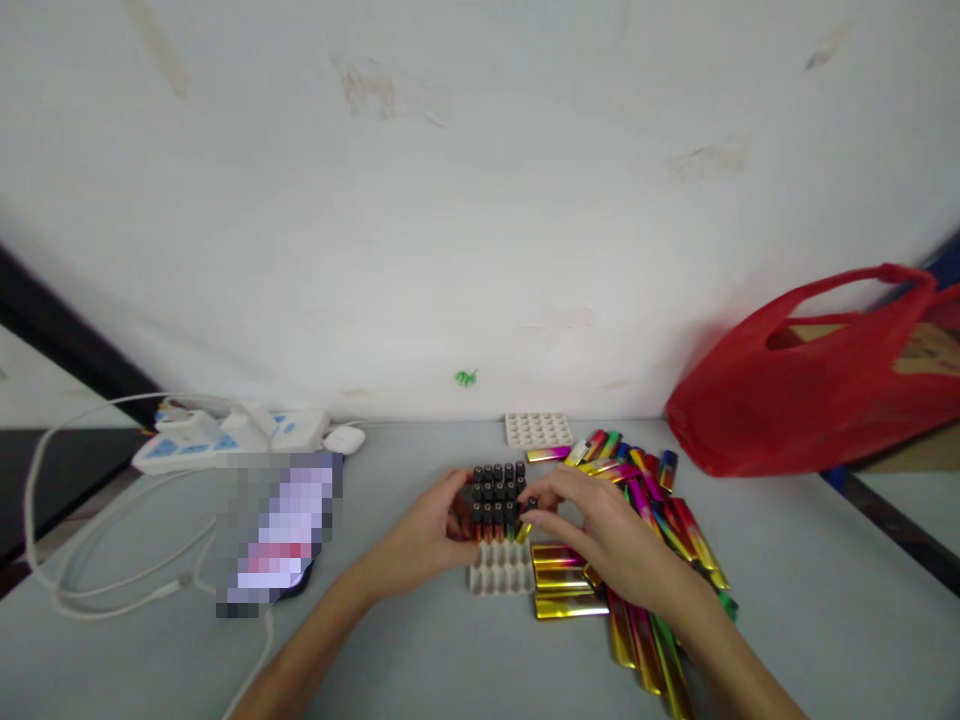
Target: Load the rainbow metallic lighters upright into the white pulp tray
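Note:
A white slotted tray (501, 570) lies before me. Several slim upright sticks with black tops (493, 492) fill its far rows, their lower parts shiny and coloured; the near slots show bare. My left hand (420, 530) grips the tray's left side, thumb by the near slots and fingers beside the sticks, partly hidden. Between the thumb and fingers of my right hand (592, 520) is a black-topped stick (532, 504), held at the tray's right edge. Below and right of that hand lie flat shiny metallic sticks (571, 606) in gold, red, green and purple.
A second white slotted tray (538, 430) lies by the wall. On the right are a loose pile of shiny sticks (667, 510) and a red bag (787, 400). To the left are a phone (289, 530), a power strip (292, 430), a white earbud case (345, 439) and looping white cables (112, 600).

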`<state>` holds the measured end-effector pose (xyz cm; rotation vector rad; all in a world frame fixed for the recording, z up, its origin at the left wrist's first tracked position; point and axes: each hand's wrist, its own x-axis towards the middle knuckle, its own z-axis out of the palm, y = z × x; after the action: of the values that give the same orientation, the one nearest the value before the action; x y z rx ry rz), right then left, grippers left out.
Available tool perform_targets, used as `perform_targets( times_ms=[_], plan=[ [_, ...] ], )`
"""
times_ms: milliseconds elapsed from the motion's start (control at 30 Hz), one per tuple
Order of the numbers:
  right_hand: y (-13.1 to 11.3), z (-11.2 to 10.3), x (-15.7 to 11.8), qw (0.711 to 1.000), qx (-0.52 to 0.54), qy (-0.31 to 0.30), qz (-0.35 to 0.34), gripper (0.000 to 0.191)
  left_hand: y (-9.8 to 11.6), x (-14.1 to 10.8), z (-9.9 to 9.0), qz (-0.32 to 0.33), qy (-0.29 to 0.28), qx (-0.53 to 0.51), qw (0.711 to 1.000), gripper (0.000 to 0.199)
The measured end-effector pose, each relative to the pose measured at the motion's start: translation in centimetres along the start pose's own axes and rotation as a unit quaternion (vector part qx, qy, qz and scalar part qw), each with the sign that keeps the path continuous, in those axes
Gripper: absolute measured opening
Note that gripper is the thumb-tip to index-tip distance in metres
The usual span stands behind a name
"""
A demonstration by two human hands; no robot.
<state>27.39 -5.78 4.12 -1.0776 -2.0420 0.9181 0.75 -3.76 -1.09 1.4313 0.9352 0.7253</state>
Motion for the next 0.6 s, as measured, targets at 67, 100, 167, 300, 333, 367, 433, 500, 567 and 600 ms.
perform_targets(
  times_ms=[67, 100, 167, 300, 333, 367, 433, 500, 567, 600],
  plan=[
    [0.0, 0.0, 0.0, 1.0, -0.005, 0.001, -0.009, 0.021, -0.1, 0.0, 0.0, 0.0, 0.0, -0.003, 1.0, 0.062],
    [0.0, -0.1, 0.0, 1.0, -0.008, -0.001, -0.012, 0.021, -0.2, 0.0, -0.1, -0.002, -0.001, -0.004, 1.0, 0.061],
    [-0.1, -0.1, -0.1, 1.0, -0.016, -0.005, -0.014, 0.021, -0.2, 0.0, -0.1, -0.007, -0.002, -0.002, 1.0, 0.06],
    [-0.3, -0.3, -0.2, 0.999, -0.04, -0.006, -0.029, 0.019, -0.1, 0.0, -0.1, -0.012, 0.002, 0.006, 1.0, 0.062],
    [-0.4, -0.3, -0.2, 0.998, -0.049, -0.007, -0.035, 0.019, -0.1, 0.0, -0.1, -0.011, 0.001, 0.006, 1.0, 0.062],
    [-0.4, -0.3, -0.2, 0.997, -0.058, -0.008, -0.041, 0.019, -0.2, 0.0, -0.1, -0.01, -0.001, 0.005, 1.0, 0.062],
    [-0.6, -0.3, -0.2, 0.996, -0.077, -0.011, -0.049, 0.018, -0.3, 0.0, -0.1, -0.007, -0.003, 0.003, 1.0, 0.062],
    [-0.7, -0.3, -0.2, 0.994, -0.095, -0.012, -0.06, 0.017, -0.2, 0.0, 0.0, -0.012, 0.0, 0.009, 1.0, 0.062],
    [-0.7, -0.3, -0.2, 0.991, -0.111, -0.01, -0.074, 0.015, 0.3, -0.2, 0.1, -0.019, -0.001, 0.022, 1.0, 0.061],
    [-0.8, -0.3, -0.2, 0.99, -0.119, -0.008, -0.079, 0.015, 0.8, -0.3, 0.1, -0.019, -0.004, 0.034, 0.999, 0.062]
  ],
)
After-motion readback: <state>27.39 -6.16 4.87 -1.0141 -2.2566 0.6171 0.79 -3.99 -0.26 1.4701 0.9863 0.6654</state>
